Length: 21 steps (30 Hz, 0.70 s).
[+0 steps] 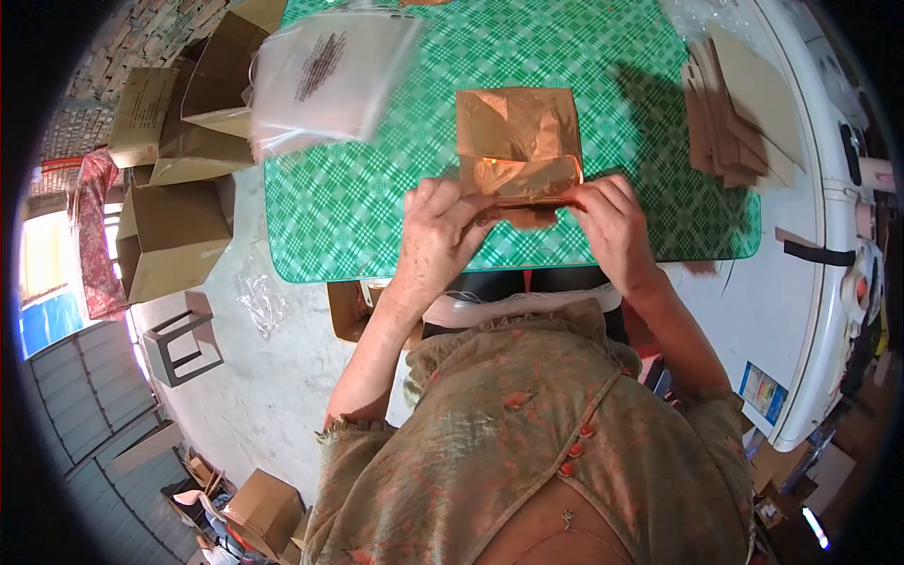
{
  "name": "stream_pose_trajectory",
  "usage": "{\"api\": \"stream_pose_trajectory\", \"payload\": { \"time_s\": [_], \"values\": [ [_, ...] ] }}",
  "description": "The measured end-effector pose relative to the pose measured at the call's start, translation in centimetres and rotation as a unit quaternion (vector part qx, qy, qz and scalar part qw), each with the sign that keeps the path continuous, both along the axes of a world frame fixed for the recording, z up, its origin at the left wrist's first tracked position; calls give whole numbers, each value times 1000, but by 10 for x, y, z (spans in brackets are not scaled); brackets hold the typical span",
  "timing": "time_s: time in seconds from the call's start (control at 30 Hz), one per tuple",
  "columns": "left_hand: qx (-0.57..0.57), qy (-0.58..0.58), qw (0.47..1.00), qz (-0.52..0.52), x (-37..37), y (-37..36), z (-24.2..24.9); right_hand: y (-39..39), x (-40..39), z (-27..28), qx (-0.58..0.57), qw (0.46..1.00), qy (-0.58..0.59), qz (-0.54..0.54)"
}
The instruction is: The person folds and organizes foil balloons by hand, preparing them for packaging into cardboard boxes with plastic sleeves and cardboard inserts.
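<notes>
Copper foil sheet (516,141) pinched at its near edge by the left hand (441,231) and right hand (610,226), both gripping.

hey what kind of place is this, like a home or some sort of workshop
Most likely a small packing workshop. Both hands fold a coppery foil sheet on a green checked table, with clear plastic bags, stacked cardboard pieces and open cartons around.
</notes>
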<state>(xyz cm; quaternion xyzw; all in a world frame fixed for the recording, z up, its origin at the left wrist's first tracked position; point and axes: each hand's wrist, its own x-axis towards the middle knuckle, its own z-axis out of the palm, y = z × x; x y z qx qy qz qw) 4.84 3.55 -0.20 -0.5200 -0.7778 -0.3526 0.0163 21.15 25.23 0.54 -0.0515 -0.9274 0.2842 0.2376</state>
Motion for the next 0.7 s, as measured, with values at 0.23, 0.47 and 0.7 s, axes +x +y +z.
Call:
{"api": "stream_pose_trajectory", "payload": {
  "time_s": [0.23, 0.47, 0.7],
  "values": [
    [-13, -17, 998, 57, -3, 2, 6, 6, -17, -7, 3, 998, -44, -41],
    [-4, -15, 995, 103, -7, 10, -1, 1, -25, -6, 40, 991, -88, -89],
    [-37, 27, 991, 124, -10, 18, -7, -3, -35, -6, 80, 980, -123, -135]
  ]
}}
